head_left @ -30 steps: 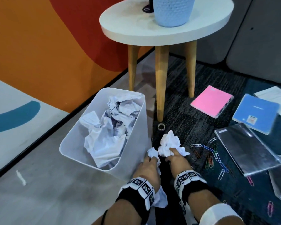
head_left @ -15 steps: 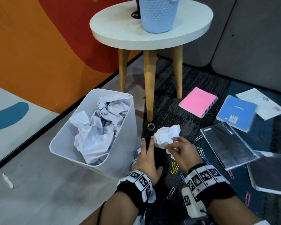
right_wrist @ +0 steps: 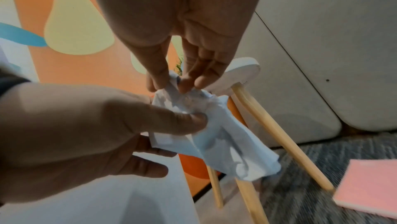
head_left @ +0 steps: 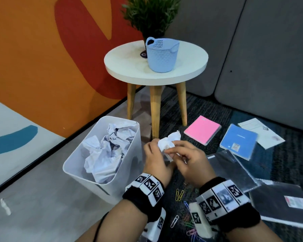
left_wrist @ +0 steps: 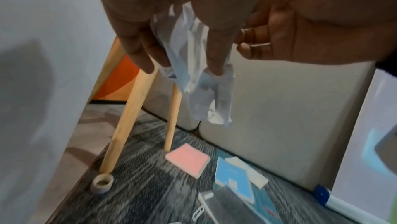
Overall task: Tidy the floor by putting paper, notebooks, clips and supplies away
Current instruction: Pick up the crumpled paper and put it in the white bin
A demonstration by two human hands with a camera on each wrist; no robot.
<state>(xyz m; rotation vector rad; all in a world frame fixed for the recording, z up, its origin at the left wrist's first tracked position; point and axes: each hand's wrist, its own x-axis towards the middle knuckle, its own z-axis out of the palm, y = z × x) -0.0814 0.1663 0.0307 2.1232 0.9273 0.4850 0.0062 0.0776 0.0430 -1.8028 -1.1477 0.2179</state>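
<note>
A crumpled white paper [head_left: 170, 143] hangs above the carpet, just right of the white bin [head_left: 72, 165], which holds several crumpled sheets [head_left: 107, 152]. My left hand [head_left: 155, 145] pinches the paper [right_wrist: 214, 139] between thumb and fingers. My right hand [head_left: 171, 151] pinches its top edge with its fingertips [right_wrist: 182, 86]. In the left wrist view the paper [left_wrist: 199, 81] droops from the left fingers [left_wrist: 214, 54]. Paper clips [head_left: 179, 194] lie scattered on the carpet under my wrists.
A pink notebook [head_left: 202, 129], a blue notebook [head_left: 238, 141], a white pad [head_left: 261, 135], a clear-covered folder [head_left: 231, 170] and a black notebook [head_left: 283, 205] lie to the right. A round table [head_left: 182, 74] carries a blue basket [head_left: 162, 55]. A tape roll [left_wrist: 102, 182] sits by its leg.
Both hands rose from the floor with the crumpled paper. The left hand, flat on the carpet half a second ago, now pinches the paper too.
</note>
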